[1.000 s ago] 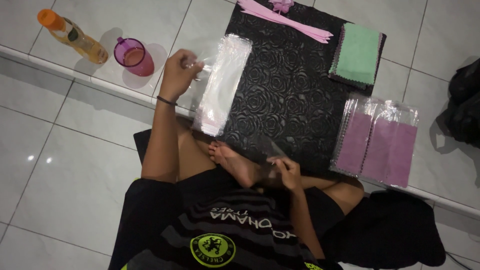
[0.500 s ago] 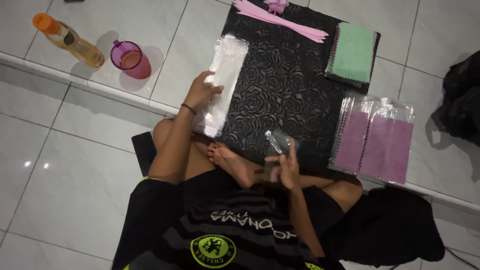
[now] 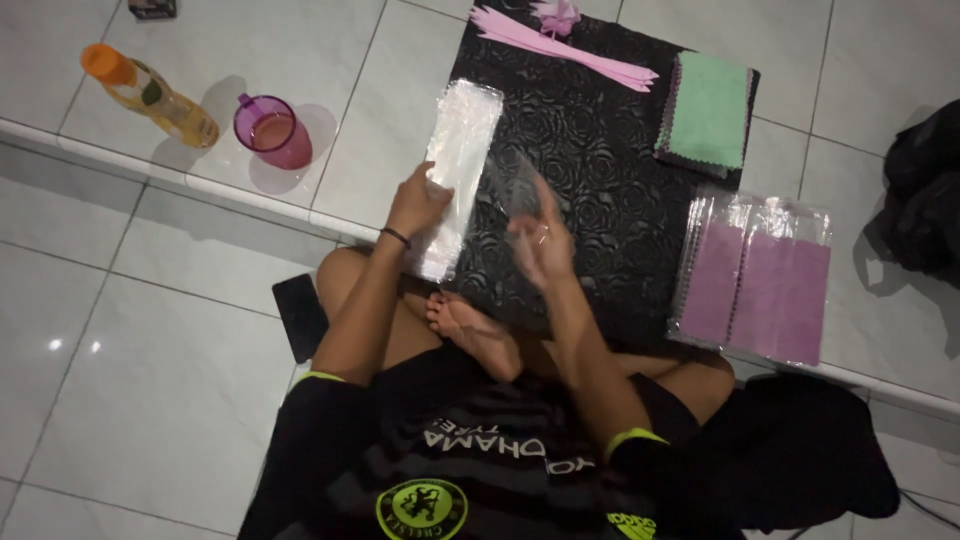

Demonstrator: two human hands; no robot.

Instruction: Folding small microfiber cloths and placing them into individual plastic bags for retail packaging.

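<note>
Clear plastic sleeve, held up by the right hand with fingers pinching it, is at frame centre above the black mat. Left hand presses the sleeve stack, fingers curled on it.

Clear plastic sleeves, stacked lengthwise

White tiled floor carries a black mat, bottle, perhaps a cup.
</note>
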